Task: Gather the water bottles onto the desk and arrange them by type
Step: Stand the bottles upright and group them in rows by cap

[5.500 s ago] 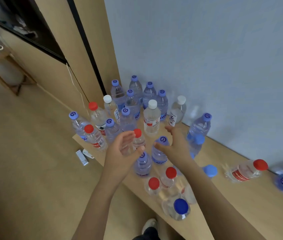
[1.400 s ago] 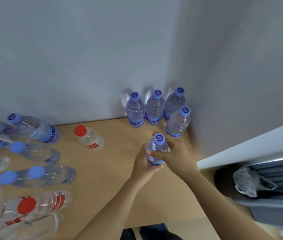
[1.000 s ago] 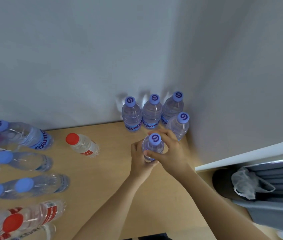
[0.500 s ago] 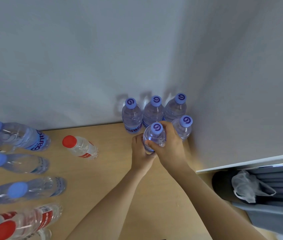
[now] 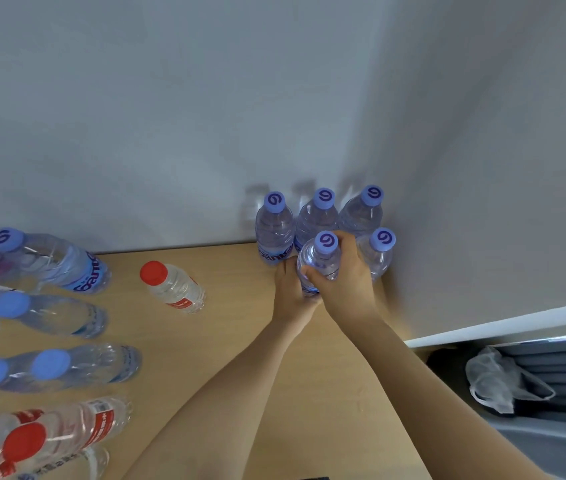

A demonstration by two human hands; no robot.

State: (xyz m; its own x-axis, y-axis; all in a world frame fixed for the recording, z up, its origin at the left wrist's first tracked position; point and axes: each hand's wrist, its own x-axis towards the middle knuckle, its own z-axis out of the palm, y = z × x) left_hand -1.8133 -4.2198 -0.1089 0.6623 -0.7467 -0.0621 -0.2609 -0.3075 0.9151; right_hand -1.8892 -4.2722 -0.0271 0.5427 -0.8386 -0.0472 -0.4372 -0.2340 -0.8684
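Item: purple-capped bottle (image 5: 319,261), upright, at the far right corner of the surface (image 5: 240,323). Your right hand (image 5: 343,282) wraps its grip round the body; your left hand (image 5: 290,292) clasps the lower part. Four matching bottles (image 5: 274,226) stand touching at 12 and 2 o'clock of it. Red-capped bottle (image 5: 174,287) at 9 o'clock, well apart. Mixed bottles (image 5: 67,362) crowd the surface's left edge.

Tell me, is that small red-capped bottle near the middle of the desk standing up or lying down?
Standing. The red-capped bottle rests on its base on the desk, cap uppermost; it only seems to lean because of the wide-angle camera.
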